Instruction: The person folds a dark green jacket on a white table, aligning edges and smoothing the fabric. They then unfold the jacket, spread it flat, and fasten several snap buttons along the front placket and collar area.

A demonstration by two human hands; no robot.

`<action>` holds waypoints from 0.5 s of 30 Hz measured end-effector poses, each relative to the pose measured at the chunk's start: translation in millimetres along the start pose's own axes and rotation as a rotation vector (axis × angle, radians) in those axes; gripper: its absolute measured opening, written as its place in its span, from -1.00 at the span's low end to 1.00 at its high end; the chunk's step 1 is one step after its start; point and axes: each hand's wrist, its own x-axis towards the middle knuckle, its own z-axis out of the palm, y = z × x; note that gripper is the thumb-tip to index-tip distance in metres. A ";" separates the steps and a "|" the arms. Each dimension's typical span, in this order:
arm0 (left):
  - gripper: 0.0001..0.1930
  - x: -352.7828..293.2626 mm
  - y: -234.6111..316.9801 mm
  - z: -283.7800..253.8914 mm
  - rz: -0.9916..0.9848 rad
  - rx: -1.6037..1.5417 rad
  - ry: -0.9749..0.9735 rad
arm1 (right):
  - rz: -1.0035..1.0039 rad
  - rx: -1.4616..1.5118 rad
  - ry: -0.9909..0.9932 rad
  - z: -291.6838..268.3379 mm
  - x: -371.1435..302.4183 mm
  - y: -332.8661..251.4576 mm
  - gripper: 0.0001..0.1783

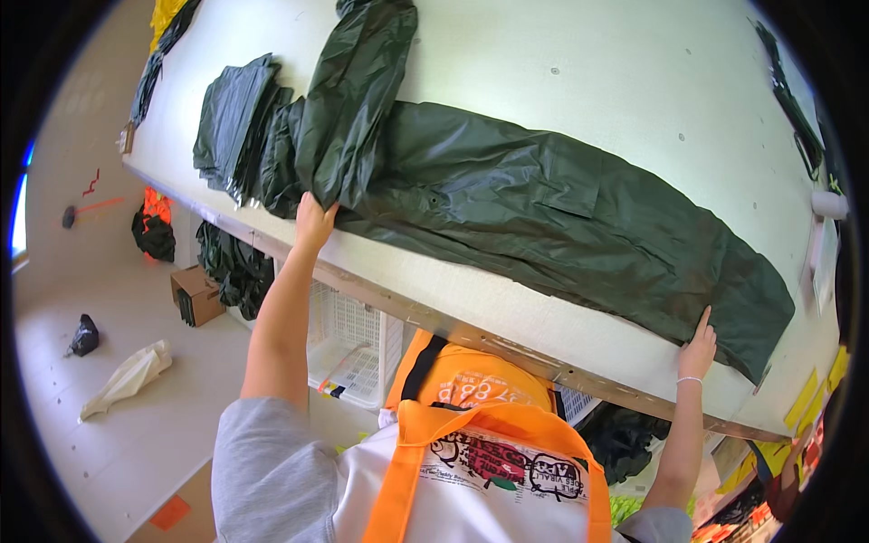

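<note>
A dark green waterproof garment (507,199) with a pocket flap lies stretched lengthwise over the white table (615,54). One long, narrow part of it, like a sleeve or leg (358,90), runs up toward the far side at the left. My left hand (315,222) pinches the cloth at the near end of that narrow part. At the right end, my right hand (697,351) rests on the near edge with a finger stretched out over the fabric. Left of the garment sits a stack of folded dark green pieces (233,122).
The table's near edge (434,317) runs in front of me. Beneath it stand a white plastic basket (348,348) and an orange bag (462,371). A cardboard box (197,294) and a pale cloth (127,378) are on the floor at left. Dark straps (792,100) lie far right.
</note>
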 end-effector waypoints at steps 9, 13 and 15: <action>-0.36 -86.5 75.3 -19.2 -0.097 -0.145 -0.140 | 0.157 -0.038 -0.389 -2.4 -37.8 65.9 -0.01; -0.24 -89.0 114.3 -21.2 -0.066 -0.104 -0.178 | -0.041 -0.326 -0.668 -144.9 71.1 5.6 -0.42; -0.27 -86.5 126.2 -20.3 -0.044 -0.115 -0.149 | -0.397 -0.057 0.021 -161.4 135.4 -40.6 -0.64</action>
